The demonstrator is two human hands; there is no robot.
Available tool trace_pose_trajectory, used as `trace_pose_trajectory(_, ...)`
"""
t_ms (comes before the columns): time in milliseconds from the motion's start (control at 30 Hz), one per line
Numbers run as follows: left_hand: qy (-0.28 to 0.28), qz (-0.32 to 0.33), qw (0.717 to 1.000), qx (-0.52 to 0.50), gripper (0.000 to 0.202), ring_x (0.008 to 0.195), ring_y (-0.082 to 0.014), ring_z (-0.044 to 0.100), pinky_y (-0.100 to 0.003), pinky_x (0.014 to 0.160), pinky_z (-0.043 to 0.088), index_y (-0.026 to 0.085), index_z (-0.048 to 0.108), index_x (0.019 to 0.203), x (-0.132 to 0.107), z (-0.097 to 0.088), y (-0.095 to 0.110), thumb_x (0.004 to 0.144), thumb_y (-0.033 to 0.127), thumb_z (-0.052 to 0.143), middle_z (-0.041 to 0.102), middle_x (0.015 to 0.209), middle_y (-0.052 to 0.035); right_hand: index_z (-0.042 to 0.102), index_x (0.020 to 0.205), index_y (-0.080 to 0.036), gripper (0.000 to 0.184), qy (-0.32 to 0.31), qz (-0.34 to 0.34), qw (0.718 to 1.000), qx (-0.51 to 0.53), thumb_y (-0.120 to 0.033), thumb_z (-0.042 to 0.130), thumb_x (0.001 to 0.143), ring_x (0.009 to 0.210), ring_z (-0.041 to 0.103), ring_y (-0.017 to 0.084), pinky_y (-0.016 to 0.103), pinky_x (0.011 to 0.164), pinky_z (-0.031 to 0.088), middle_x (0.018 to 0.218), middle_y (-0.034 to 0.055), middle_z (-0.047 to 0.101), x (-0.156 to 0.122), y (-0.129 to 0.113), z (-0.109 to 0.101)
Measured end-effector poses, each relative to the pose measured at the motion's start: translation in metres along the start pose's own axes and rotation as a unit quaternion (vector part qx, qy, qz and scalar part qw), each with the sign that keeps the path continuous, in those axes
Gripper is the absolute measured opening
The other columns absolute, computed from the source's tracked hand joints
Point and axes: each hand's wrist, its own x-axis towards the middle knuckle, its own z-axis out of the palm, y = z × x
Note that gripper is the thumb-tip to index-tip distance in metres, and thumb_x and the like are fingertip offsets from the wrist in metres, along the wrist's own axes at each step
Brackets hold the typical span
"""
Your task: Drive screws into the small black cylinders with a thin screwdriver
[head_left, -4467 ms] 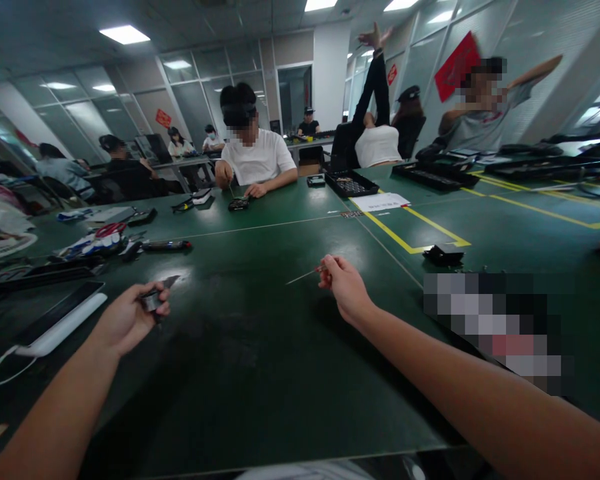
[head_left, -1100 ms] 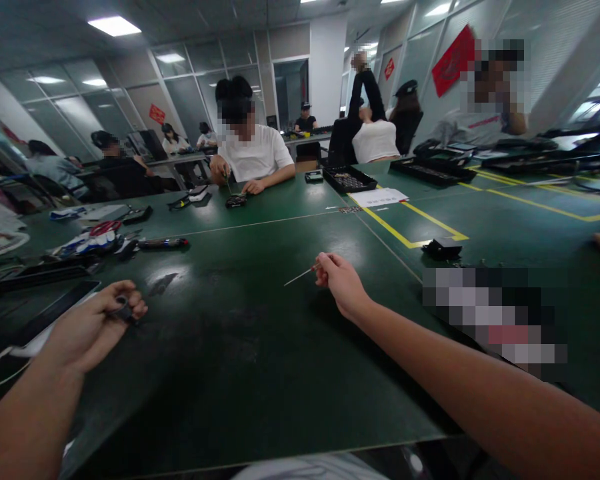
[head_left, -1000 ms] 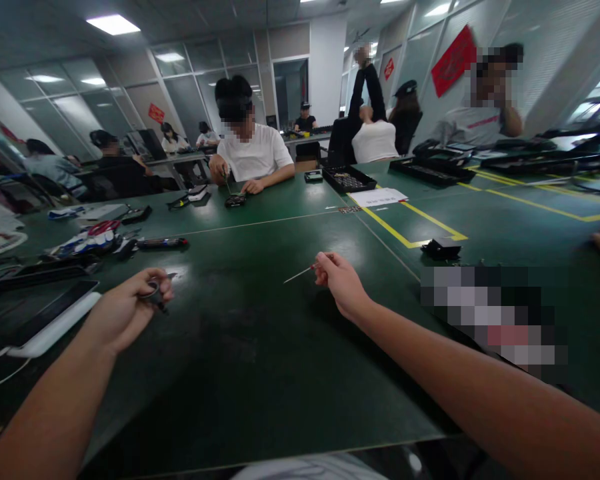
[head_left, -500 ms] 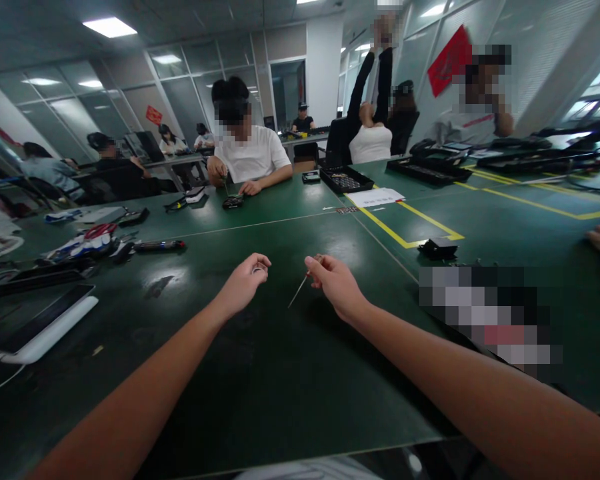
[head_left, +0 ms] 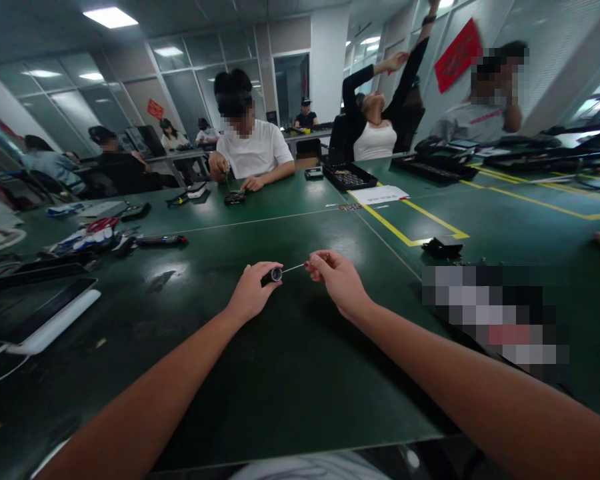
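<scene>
My left hand [head_left: 253, 290] is closed round a small dark round part [head_left: 277, 274], its lighter ring-shaped end turned toward me. In a pinch, my right hand [head_left: 336, 277] holds a thin screwdriver-like tool with a slim metal shaft [head_left: 294, 268] and a reddish end at the fingers. The shaft points left, and its tip meets the edge of the round part or lies just beside it; I cannot tell which. Most of the tool's handle is hidden by my fingers. Both hands are above the green table [head_left: 280, 373].
Left lie a white device with a cable [head_left: 63, 323], a dark pen-like tool [head_left: 161, 240] and cluttered parts. Right are a small black block [head_left: 443, 247] and a blurred-out item [head_left: 495, 320]. A black tray [head_left: 350, 177] and white paper [head_left: 380, 195] lie ahead. Across, a person [head_left: 255, 150] works.
The tool's shaft has swung up from pointing down-left to nearly level, toward my left hand. My left hand has turned and moved slightly right, bringing the round part into clear view.
</scene>
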Motion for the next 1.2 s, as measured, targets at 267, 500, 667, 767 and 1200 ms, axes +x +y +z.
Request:
trace_pose_trajectory(267, -0.003, -0.037, 0.999, -0.009, 0.035, 0.119, -0.0289, 0.059, -0.054, 0.114, 0.035, 0.024, 0.066, 0.125, 0.0005, -0.0015, 0.0047, 0.09, 0.024, 0.067, 0.067, 0.125, -0.0083, 0.068, 0.092, -0.021, 0.025, -0.009, -0.011, 0.999, -0.029, -0.043, 0.071, 0.082, 0.075, 0.062, 0.016, 0.034, 0.072, 0.048, 0.086, 0.0045, 0.072, -0.0009, -0.0024, -0.0001)
trace_pose_trajectory(500, -0.009, -0.037, 0.999, -0.025, 0.034, 0.122, -0.0292, 0.059, -0.06, 0.119, 0.024, 0.028, 0.066, 0.125, -0.0006, -0.0021, 0.0046, 0.092, 0.029, 0.066, 0.068, 0.127, -0.0057, 0.067, 0.092, -0.021, 0.025, 0.013, -0.019, 0.999, -0.039, -0.044, 0.069, 0.082, 0.076, 0.064, 0.017, 0.034, 0.073, 0.049, 0.084, 0.0049, 0.073, -0.0006, -0.0013, 0.0004)
trace_pose_trajectory(667, -0.004, -0.025, 0.999, -0.026, 0.034, 0.122, -0.0288, 0.058, -0.058, 0.118, 0.026, 0.03, 0.065, 0.127, -0.0009, -0.0008, 0.0008, 0.093, 0.031, 0.066, 0.068, 0.129, -0.0046, 0.066, 0.093, -0.021, 0.023, 0.028, -0.025, 0.998, -0.045, -0.042, 0.067, 0.085, 0.077, 0.065, 0.018, 0.034, 0.072, 0.049, 0.086, 0.0054, 0.073, -0.0023, -0.0022, 0.0014)
trace_pose_trajectory(767, 0.001, -0.019, 1.0, -0.019, 0.034, 0.112, -0.0273, 0.061, -0.052, 0.11, 0.037, 0.028, 0.066, 0.126, -0.001, -0.0016, 0.0015, 0.092, 0.03, 0.067, 0.069, 0.124, -0.0046, 0.065, 0.095, -0.021, 0.022, -0.001, -0.024, 0.999, -0.048, -0.04, 0.067, 0.084, 0.072, 0.064, 0.017, 0.033, 0.068, 0.048, 0.08, 0.0031, 0.071, -0.0026, -0.0039, 0.0005)
trace_pose_trajectory(1200, 0.004, -0.008, 1.0, 0.024, 0.034, 0.104, -0.0251, 0.06, -0.044, 0.096, 0.044, 0.026, 0.065, 0.127, -0.0021, -0.0001, 0.0033, 0.093, 0.028, 0.067, 0.07, 0.116, -0.0031, 0.07, 0.096, -0.019, 0.05, -0.027, -0.069, 0.98, -0.185, -0.058, 0.039, 0.099, 0.052, 0.05, 0.015, 0.031, 0.053, 0.037, 0.057, -0.0026, 0.051, -0.0074, -0.0049, -0.0007)
